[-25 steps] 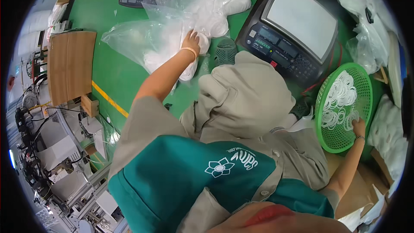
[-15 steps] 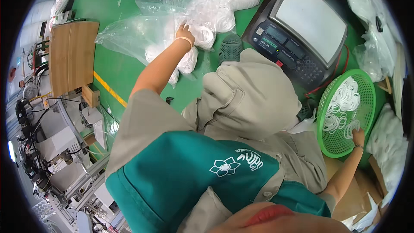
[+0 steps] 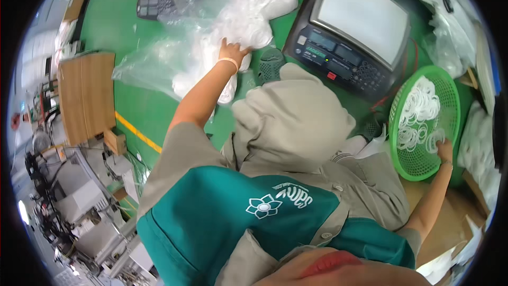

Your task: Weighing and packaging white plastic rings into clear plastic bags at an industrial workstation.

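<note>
My left hand (image 3: 233, 53) is stretched out over clear plastic bags (image 3: 159, 55) filled with white rings (image 3: 253, 30). Its fingers are spread apart and rest on the bags, gripping nothing that shows. On the right, my right hand (image 3: 445, 151) reaches over the near rim of a green mesh basket (image 3: 454, 106). Its fingers are closed on a few thin white rings (image 3: 435, 142). A larger heap of loose white rings (image 3: 422, 100) lies inside the basket, farther from the hand. The fingertips of my right hand are partly hidden by the rings.
A counting scale (image 3: 360, 16) with a pale platform stands ahead, left of the basket. Another scale (image 3: 154, 4) is beyond the bags. A brown cardboard panel (image 3: 87, 98) stands at left, near machinery (image 3: 79, 206). White-filled bags (image 3: 476, 145) lie right of the basket.
The whole view has shifted slightly. My left hand has its fingers spread more widely over the bags. My right hand stays at the basket's edge with the rings.
</note>
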The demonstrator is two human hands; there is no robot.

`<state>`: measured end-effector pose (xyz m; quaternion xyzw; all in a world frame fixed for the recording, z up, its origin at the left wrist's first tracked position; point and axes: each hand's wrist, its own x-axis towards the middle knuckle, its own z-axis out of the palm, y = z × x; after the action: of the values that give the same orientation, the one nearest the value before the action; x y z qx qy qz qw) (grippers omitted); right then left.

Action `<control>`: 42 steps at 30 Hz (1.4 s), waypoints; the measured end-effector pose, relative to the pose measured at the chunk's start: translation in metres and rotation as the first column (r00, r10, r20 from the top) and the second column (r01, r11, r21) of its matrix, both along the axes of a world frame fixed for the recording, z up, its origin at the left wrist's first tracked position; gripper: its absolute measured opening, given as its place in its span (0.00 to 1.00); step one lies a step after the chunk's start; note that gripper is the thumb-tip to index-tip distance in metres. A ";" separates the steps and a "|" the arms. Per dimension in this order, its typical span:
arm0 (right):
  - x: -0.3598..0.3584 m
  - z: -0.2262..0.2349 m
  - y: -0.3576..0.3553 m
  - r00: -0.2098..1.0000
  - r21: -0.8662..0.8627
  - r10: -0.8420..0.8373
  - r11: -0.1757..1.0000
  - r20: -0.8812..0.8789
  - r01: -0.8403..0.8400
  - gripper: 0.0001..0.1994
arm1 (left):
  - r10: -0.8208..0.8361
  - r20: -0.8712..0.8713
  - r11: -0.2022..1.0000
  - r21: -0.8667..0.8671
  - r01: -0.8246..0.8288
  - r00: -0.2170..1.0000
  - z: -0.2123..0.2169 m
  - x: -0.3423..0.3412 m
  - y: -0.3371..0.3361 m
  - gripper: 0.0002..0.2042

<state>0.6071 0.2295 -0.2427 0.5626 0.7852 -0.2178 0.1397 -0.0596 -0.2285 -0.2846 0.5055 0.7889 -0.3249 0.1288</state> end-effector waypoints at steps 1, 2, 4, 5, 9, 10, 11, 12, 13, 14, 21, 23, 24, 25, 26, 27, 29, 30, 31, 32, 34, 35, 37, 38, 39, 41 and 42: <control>-0.007 0.009 -0.001 0.999 -0.018 -0.025 1.000 0.029 0.026 0.17 | 0.064 0.006 0.993 -0.098 -0.063 0.998 0.000 -0.002 0.007 0.22; 0.002 0.017 0.005 0.988 -0.028 0.007 1.000 0.154 -0.002 0.18 | 0.082 0.010 0.988 -0.131 -0.080 0.997 -0.004 -0.001 0.017 0.21; 0.091 0.024 0.021 0.961 0.231 0.188 0.944 0.202 -0.233 0.20 | 0.114 0.223 0.992 -0.086 -0.097 0.968 -0.010 0.011 0.058 0.19; 0.074 0.025 0.026 0.908 0.199 0.272 0.917 0.319 -0.344 0.19 | 0.164 0.336 0.985 -0.101 -0.137 0.928 -0.012 -0.002 0.052 0.20; -0.046 0.070 -0.031 0.961 0.243 -0.136 0.950 -0.240 0.195 0.28 | 0.120 0.653 0.953 0.135 -0.271 0.747 0.012 -0.036 0.048 0.22; -0.042 0.080 -0.043 0.939 0.216 -0.188 0.943 -0.287 0.255 0.27 | 0.102 0.674 0.942 0.170 -0.288 0.732 0.026 -0.024 0.064 0.22; -0.054 0.091 -0.057 0.912 0.188 -0.234 0.932 -0.338 0.309 0.26 | 0.086 0.692 0.929 0.204 -0.309 0.717 0.047 -0.012 0.083 0.21; -0.057 0.100 -0.071 0.859 0.188 -0.283 0.901 -0.426 0.391 0.21 | 0.034 0.731 0.923 0.238 -0.302 0.681 0.056 -0.016 0.097 0.21; -0.049 0.106 -0.094 0.764 0.129 -0.356 0.861 -0.538 0.492 0.16 | 0.010 0.761 0.936 0.221 -0.274 0.649 0.071 0.000 0.124 0.21; -0.045 0.109 -0.119 0.628 0.020 -0.420 0.822 -0.655 0.569 0.14 | -0.044 0.792 0.929 0.256 -0.266 0.609 0.093 0.015 0.144 0.21; -0.037 0.085 -0.300 0.224 -0.461 -0.714 0.626 -0.663 0.629 0.06 | -0.348 0.790 0.903 0.427 -0.047 0.505 0.214 0.062 0.213 0.20; -0.022 0.062 -0.338 0.424 -0.329 -0.771 0.603 -0.475 0.727 0.08 | -0.344 0.800 0.913 0.406 -0.022 0.491 0.225 0.080 0.224 0.20; -0.018 0.055 -0.354 0.588 -0.139 -0.755 0.641 -0.290 0.755 0.11 | -0.358 0.798 0.912 0.411 -0.003 0.486 0.228 0.096 0.228 0.20; -0.024 0.057 -0.362 0.681 -0.036 -0.729 0.684 -0.063 0.729 0.17 | -0.361 0.793 0.912 0.411 0.005 0.491 0.231 0.109 0.229 0.20; -0.027 0.054 -0.372 0.707 0.031 -0.707 0.706 -0.022 0.707 0.19 | -0.365 0.790 0.916 0.398 0.040 0.493 0.235 0.121 0.230 0.20; -0.030 0.047 -0.379 0.733 0.097 -0.680 0.730 0.019 0.676 0.20 | -0.368 0.786 0.920 0.386 0.070 0.498 0.238 0.131 0.231 0.20; -0.032 0.029 -0.383 0.723 0.083 -0.690 0.723 0.028 0.686 0.18 | -0.434 0.750 0.895 0.420 0.147 0.499 0.237 0.146 0.227 0.20; -0.027 0.017 -0.388 0.697 0.116 -0.716 0.690 -0.035 0.714 0.16 | -0.473 0.728 0.878 0.434 0.201 0.496 0.237 0.152 0.226 0.20; -0.021 0.010 -0.389 0.669 0.145 -0.737 0.654 -0.098 0.742 0.14 | -0.482 0.735 0.875 0.431 0.220 0.478 0.234 0.157 0.225 0.20; -0.022 0.015 -0.391 0.743 0.211 -0.660 0.715 -0.111 0.667 0.11 | -0.483 0.735 0.875 0.426 0.229 0.477 0.236 0.158 0.222 0.20; -0.009 0.020 -0.396 0.797 0.203 -0.578 0.770 -0.177 0.604 0.11 | -0.488 0.734 0.872 0.433 0.229 0.472 0.235 0.161 0.219 0.20; -0.008 0.028 -0.396 0.816 0.195 -0.569 0.793 -0.100 0.577 0.11 | -0.487 0.738 0.872 0.443 0.209 0.467 0.236 0.158 0.218 0.20; -0.002 0.052 -0.396 0.845 0.164 -0.535 0.833 -0.006 0.529 0.11 | -0.473 0.766 0.878 0.449 0.164 0.435 0.235 0.155 0.217 0.20; -0.002 0.065 -0.396 0.858 0.138 -0.514 0.850 0.004 0.508 0.11 | -0.455 0.772 0.887 0.436 0.150 0.444 0.236 0.155 0.217 0.20; -0.004 0.077 -0.393 0.847 0.101 -0.532 0.843 0.014 0.528 0.09 | -0.435 0.779 0.896 0.423 0.135 0.451 0.237 0.154 0.216 0.20; -0.002 0.084 -0.392 0.816 0.081 -0.575 0.812 -0.059 0.578 0.08 | -0.449 0.781 0.890 0.431 0.145 0.434 0.235 0.154 0.216 0.20; -0.002 0.085 -0.391 0.773 0.045 -0.622 0.775 -0.125 0.630 0.07 | -0.455 0.782 0.888 0.432 0.156 0.426 0.233 0.152 0.215 0.20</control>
<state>0.6054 -0.1617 -0.1577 0.7852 0.5678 -0.2472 -0.0051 0.0924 -0.0134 -0.0512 0.7478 0.5464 0.0779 0.3690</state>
